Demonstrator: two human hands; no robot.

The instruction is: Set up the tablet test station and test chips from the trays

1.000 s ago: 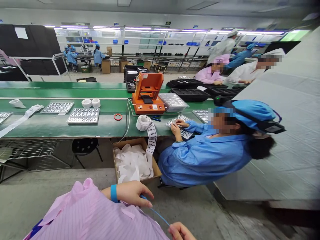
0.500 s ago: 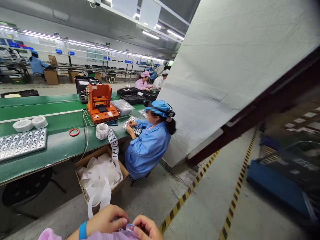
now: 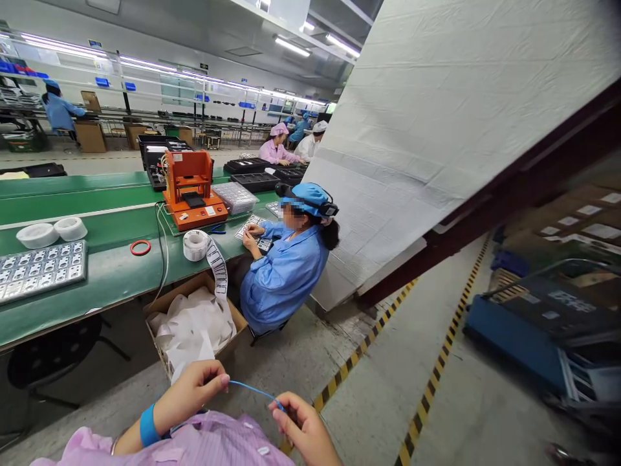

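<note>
A thin blue cord (image 3: 256, 389) runs between my two hands in front of my pink-purple smock (image 3: 228, 437). My left hand (image 3: 201, 383), with a blue band (image 3: 148, 427) around the wrist, pinches one end of the cord between thumb and fingertips. On the other side, my right hand (image 3: 303, 424) grips the cord near its other end. Between the hands the cord bows slightly upward, apart from the smock. Whatever part of it lies inside the closed fingers is hidden.
A seated co-worker in blue (image 3: 286, 278) works at the green bench (image 3: 116, 278). Beside them, a cardboard box (image 3: 237, 323) holds white backing strip. On the bench stand an orange press (image 3: 194, 188) and a label roll (image 3: 195, 246). A blue cart (image 3: 514, 336) is at right.
My hands have moved apart and up, and the blue cord now stretches visibly between them. Earlier they were close together near the lower edge. The view has shifted slightly.
</note>
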